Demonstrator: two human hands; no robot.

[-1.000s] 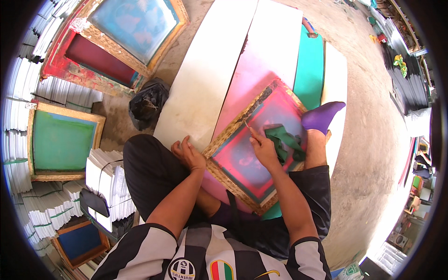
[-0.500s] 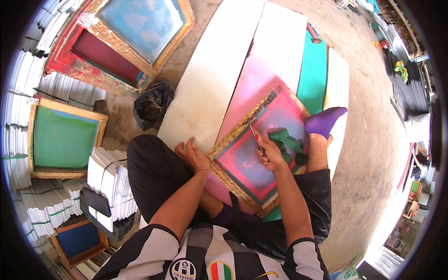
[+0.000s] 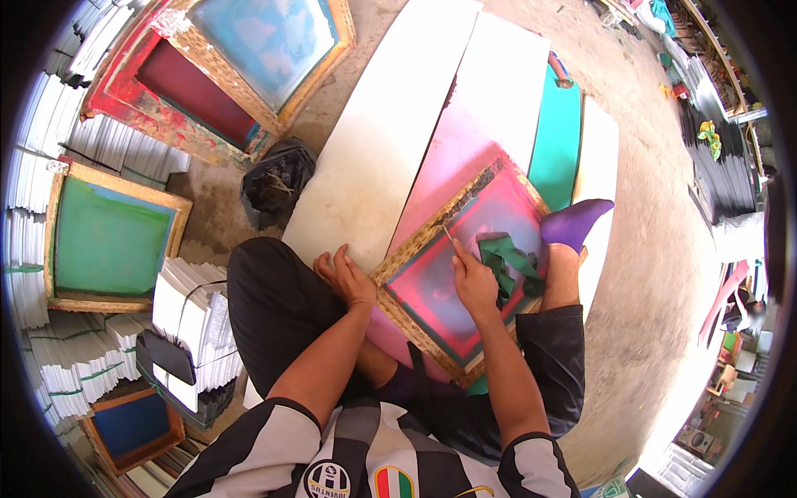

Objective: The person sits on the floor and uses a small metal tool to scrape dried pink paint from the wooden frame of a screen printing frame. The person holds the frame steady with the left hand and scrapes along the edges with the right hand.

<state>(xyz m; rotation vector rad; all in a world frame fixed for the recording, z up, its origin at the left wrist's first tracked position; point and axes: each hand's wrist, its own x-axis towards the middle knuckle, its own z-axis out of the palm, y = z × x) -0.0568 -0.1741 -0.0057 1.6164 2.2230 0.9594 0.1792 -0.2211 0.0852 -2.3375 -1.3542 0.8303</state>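
Observation:
A wooden screen-printing frame [image 3: 415,241] with pink and grey-blue mesh lies tilted across boards before my crossed legs. My right hand [image 3: 476,284] is closed over its mesh around a thin pointed metal tool [image 3: 448,235]. The tip meets the frame's upper-left inner edge, where wood joins mesh. My fingers hide the handle, so the exact kind of tool is unclear. My left hand [image 3: 345,278] rests beside the frame's left corner, fingers apart, holding nothing. A crumpled dark green cloth [image 3: 506,264] lies on the mesh, right of my right hand.
Long white boards [image 3: 378,108] and a teal board [image 3: 556,141] lie beneath the frame. A black plastic bag [image 3: 276,183] sits left of them. More screen frames, including a green one [image 3: 112,241], lean among bundled paper stacks [image 3: 195,311] on the left. Concrete floor [image 3: 639,290] stretches rightward.
My right hand has turned over, its back now facing up and covering the tool's red and black handle. The tip stays at the frame's inner edge. My left hand stays put.

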